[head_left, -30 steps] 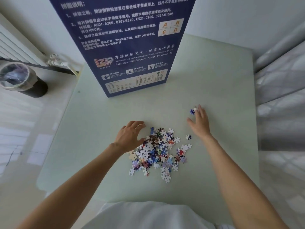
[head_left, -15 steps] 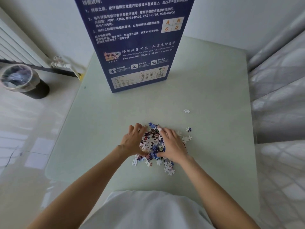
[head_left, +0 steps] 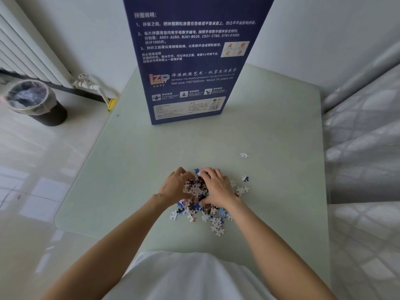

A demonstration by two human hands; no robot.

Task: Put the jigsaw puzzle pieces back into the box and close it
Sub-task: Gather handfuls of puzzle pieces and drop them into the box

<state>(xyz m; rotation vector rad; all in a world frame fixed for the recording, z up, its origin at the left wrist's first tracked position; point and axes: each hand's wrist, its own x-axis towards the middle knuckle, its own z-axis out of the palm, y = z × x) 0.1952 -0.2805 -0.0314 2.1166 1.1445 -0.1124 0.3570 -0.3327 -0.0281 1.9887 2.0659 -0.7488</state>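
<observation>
Head view. Table (head_left: pixel 134 169): pale green top.

Box (head_left: pixel 194 68): dark blue, tall, upright at the far middle; its top is out of frame, so whether it is open cannot be told.

Pile (head_left: pixel 197 191): puzzle pieces heaped at the near middle, with loose pieces trailing nearward. Strays lie right of the heap, one (head_left: pixel 244 155) well apart toward the far right, another (head_left: pixel 245 178) near the right hand.

Left hand (head_left: pixel 173 187) and right hand (head_left: pixel 216 189): together, fingers curled round the heap from both sides, cupping it between them.

Bin (head_left: pixel 32 100): on the floor, far left.

Step in hand, by judgement: gathering a handful; nothing is seen in the box yet. Next move calls for lifting the cupped load without spilling, carrying it up over the tall box, then returning for the strays.

Change: a second ago the hands were spread, the right reaching far right at a blue stray; half a second ago they closed on the heap, and now they cup it tighter.
</observation>
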